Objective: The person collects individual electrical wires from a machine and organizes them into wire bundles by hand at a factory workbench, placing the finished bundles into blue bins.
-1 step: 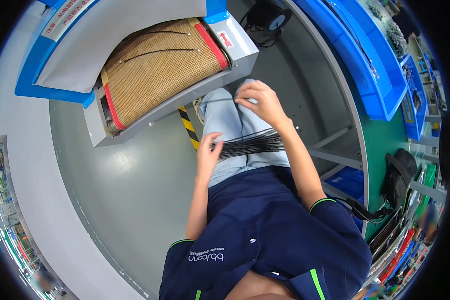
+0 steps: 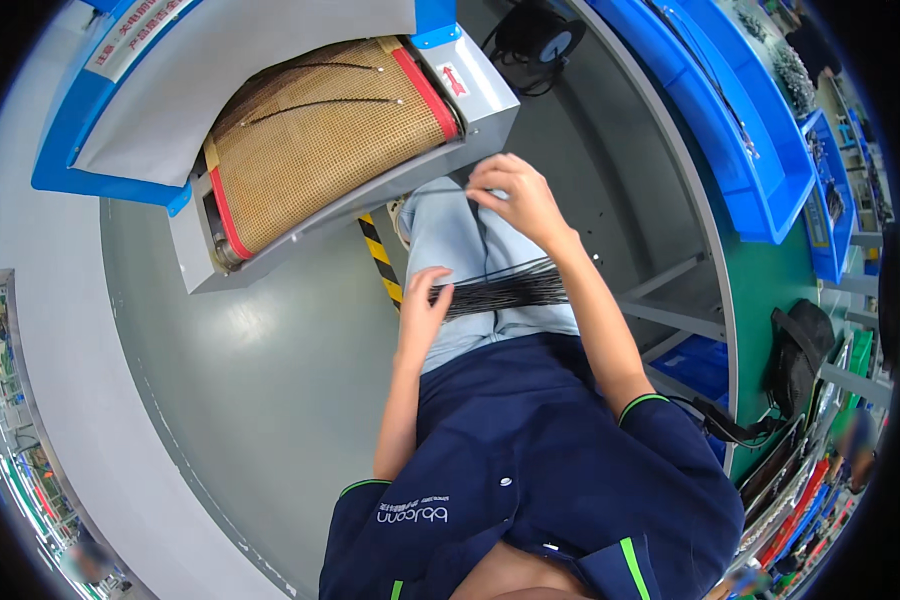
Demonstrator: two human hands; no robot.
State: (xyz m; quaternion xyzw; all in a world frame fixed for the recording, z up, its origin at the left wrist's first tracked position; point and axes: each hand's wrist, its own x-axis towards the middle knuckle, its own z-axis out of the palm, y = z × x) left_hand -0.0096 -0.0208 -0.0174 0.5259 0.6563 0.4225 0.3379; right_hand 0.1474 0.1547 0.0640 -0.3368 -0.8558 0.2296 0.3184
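Bright light, soft glare on grey floor [image 2: 247,332], fisheye-bent edges

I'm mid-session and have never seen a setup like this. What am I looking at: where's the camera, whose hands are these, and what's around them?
There is no robot here, just a person's bare hands. The view looks down from a wide fisheye camera worn on the head, so straight edges look bent.

The right hand pinches a thin cable, blurred, which stretches off to the left. The left hand is at the left end of a bundle of black cables lying across the jeans; I cannot tell how firm its grip is.

Ahead and to the left is a machine with a tan mesh belt, where at least two dark cables lie. To the right, blue trays sit on a green table.
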